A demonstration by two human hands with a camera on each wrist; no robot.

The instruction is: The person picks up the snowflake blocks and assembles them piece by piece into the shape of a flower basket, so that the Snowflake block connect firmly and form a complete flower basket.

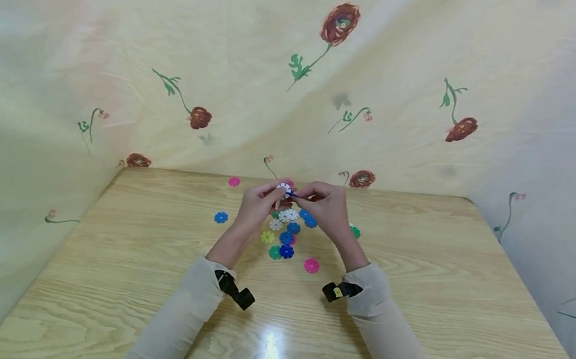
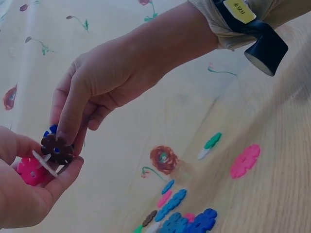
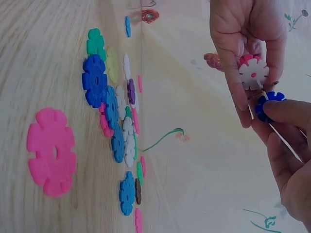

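Both hands meet above the far part of the table. My left hand [image 1: 255,206] holds a white notched plastic disc [image 3: 252,74] and a pink disc [image 2: 32,171] set against it. My right hand [image 1: 328,209] pinches a blue notched disc [image 3: 269,107] between thumb and fingers. A brown disc [image 2: 57,149] sits between the two hands, close to the blue one and by the right thumb. In the right wrist view the brown disc shows only edge-on. Fingers hide parts of these discs, so I cannot tell how their notches are joined.
Loose notched discs lie under and in front of the hands, among them a dark blue disc [image 1: 286,251], a yellow disc [image 1: 267,237] and a pink disc [image 1: 312,266]. Farther left lies a blue disc [image 1: 221,217]. Flowered cloth [image 1: 256,81] hangs behind the wooden table [image 1: 122,279].
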